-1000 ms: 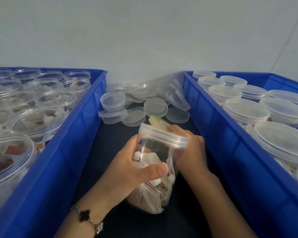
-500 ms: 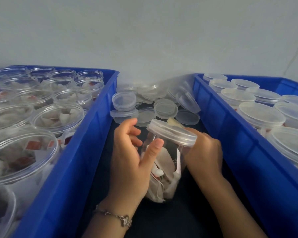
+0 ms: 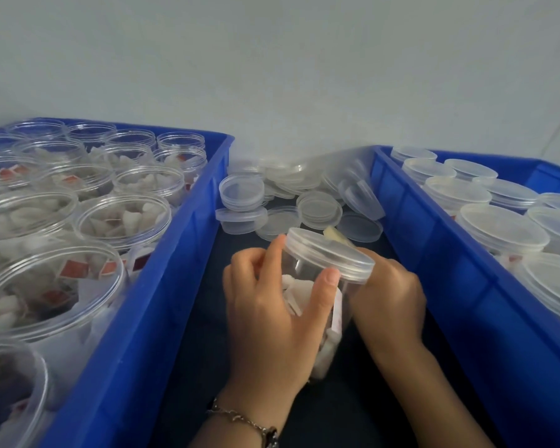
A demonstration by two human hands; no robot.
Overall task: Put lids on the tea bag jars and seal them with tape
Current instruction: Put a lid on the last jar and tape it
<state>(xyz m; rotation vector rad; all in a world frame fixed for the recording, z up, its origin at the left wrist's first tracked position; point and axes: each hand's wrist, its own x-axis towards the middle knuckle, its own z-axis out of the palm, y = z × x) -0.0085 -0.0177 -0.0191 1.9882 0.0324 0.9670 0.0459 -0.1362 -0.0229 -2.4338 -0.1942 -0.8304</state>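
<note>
Jar (image 3: 307, 286) with lid (image 3: 330, 253) on sits centre, tilted, on the dark surface between two blue crates. Left hand (image 3: 272, 315) wraps its near-left side, thumb just under the lid rim. Right hand (image 3: 390, 295) grips the right side, fingers hidden behind. Tea bags inside. Left crate (image 3: 162, 286): open jars holding tea bags. Right crate (image 3: 434, 253): lidded jars. Loose lids (image 3: 304, 205) piled far centre.

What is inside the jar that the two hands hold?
White tea bags lie inside the jar, under its lid. The left hand covers its lower part, so the bags cannot be counted.
</note>
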